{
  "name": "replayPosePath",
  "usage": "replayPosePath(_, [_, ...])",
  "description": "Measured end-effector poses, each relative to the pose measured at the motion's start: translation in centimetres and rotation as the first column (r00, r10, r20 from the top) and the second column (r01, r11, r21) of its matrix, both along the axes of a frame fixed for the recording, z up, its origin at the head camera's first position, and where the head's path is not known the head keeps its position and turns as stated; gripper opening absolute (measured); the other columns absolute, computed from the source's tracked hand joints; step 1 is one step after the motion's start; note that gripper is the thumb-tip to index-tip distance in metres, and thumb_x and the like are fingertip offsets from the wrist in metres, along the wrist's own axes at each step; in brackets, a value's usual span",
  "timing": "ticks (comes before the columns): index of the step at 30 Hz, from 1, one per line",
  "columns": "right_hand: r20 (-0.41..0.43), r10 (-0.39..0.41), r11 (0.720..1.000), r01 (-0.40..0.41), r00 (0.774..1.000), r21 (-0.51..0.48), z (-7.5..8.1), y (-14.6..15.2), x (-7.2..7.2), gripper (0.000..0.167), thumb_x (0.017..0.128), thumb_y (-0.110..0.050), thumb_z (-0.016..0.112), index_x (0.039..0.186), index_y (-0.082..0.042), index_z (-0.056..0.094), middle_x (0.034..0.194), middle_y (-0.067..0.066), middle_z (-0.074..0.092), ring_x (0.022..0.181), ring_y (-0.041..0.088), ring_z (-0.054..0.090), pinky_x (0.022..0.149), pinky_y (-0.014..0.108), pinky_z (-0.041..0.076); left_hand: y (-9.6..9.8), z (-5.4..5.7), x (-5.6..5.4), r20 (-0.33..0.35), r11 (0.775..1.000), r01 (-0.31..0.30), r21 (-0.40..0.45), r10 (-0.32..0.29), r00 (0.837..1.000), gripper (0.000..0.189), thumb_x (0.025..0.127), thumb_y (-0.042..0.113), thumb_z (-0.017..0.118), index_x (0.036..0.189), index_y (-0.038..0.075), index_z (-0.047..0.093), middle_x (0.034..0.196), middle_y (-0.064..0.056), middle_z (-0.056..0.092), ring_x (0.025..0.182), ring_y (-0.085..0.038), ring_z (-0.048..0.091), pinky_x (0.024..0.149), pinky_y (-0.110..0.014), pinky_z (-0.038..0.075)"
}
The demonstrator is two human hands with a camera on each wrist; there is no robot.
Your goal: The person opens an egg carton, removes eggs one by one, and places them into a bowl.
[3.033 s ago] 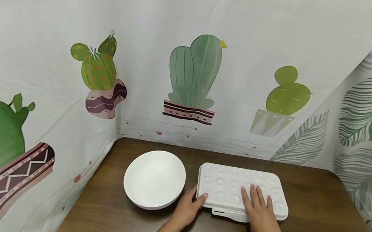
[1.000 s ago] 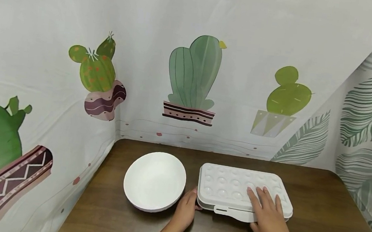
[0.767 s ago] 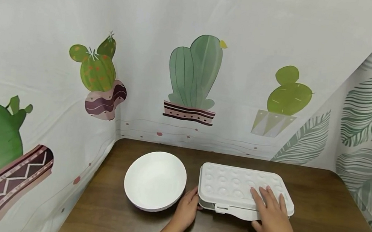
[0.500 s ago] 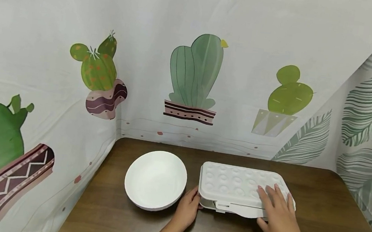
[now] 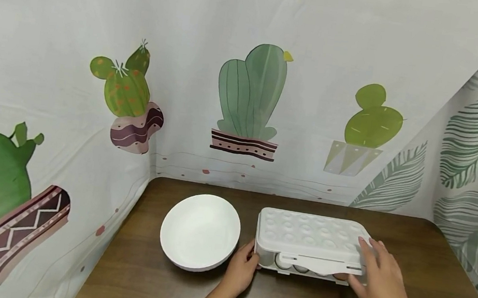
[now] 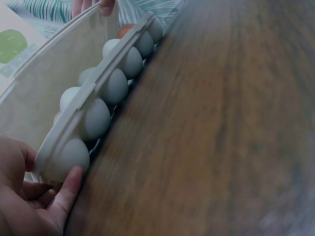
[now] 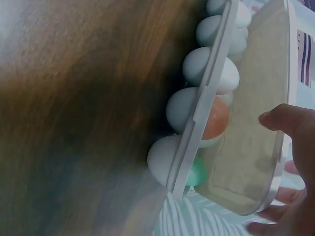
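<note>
box (image 5: 309,241) between left hand (image 5: 241,268), right hand (image 5: 385,283)

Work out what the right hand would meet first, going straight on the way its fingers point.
The raised lid of the egg box. The right hand sits at the lid's right end, fingers outside, thumb inside, so contact looks immediate, though depth is unclear.

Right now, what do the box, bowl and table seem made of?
Box: probably satin plastic; round dimples look moulded into its top.
Bowl: smooth white plastic or glazed ceramic; its even surface leaves that open.
Table: wood or wood-look laminate with a soft sheen; brown, streaked grain shows.
</note>
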State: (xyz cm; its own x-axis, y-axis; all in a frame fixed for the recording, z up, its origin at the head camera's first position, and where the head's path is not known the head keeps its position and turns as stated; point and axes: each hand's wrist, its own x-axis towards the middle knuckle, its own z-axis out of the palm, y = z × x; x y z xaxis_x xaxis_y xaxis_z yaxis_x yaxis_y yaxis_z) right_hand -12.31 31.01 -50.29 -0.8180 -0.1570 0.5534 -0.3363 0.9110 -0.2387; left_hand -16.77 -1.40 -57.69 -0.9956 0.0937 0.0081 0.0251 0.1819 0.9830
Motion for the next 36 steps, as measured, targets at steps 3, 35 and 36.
replayPosePath(3, [-0.006, -0.027, 0.999, 0.027, 1.000, -0.034, 0.2, 0.2, 0.0, 0.094, 0.066, -0.025, 0.092, 0.144, 0.002, 0.047, 0.134, 0.037, 0.048, 0.108, 0.057, 0.054, 0.079, 0.070, 0.043, 0.1, 0.1, 0.0, -0.003, 1.000, 0.002, 0.009, -0.002, 1.000, 0.053, 0.094, 0.004, 0.052, 0.147, 0.000, 0.049, 0.128, -0.019, 0.060, 0.093, -0.016, 0.066, 0.071, -0.023, 0.058])
replayPosePath(35, [0.180, -0.220, 0.887, 0.273, 0.959, -0.372, 1.2, -1.3, -0.1, 0.092, 0.086, -0.015, 0.076, 0.158, 0.001, 0.020, 0.140, 0.039, 0.034, 0.125, 0.054, 0.037, 0.083, 0.070, 0.041, -0.2, -0.2, -0.1, -0.003, 1.000, 0.014, -0.019, -0.014, 1.000, 0.057, 0.091, 0.002, 0.052, 0.147, -0.002, 0.048, 0.127, -0.022, 0.060, 0.092, -0.012, 0.064, 0.071, -0.021, 0.058])
replayPosePath(36, [0.182, -0.215, 0.882, 0.270, 0.960, -0.385, 1.2, -1.3, -0.1, 0.091, 0.088, -0.015, 0.075, 0.159, 0.000, 0.020, 0.142, 0.038, 0.033, 0.127, 0.054, 0.037, 0.085, 0.070, 0.040, -0.2, -0.2, -0.1, -0.002, 1.000, 0.012, -0.019, -0.012, 1.000, 0.056, 0.091, 0.002, 0.052, 0.147, -0.002, 0.048, 0.127, -0.021, 0.060, 0.092, -0.011, 0.064, 0.072, -0.020, 0.058])
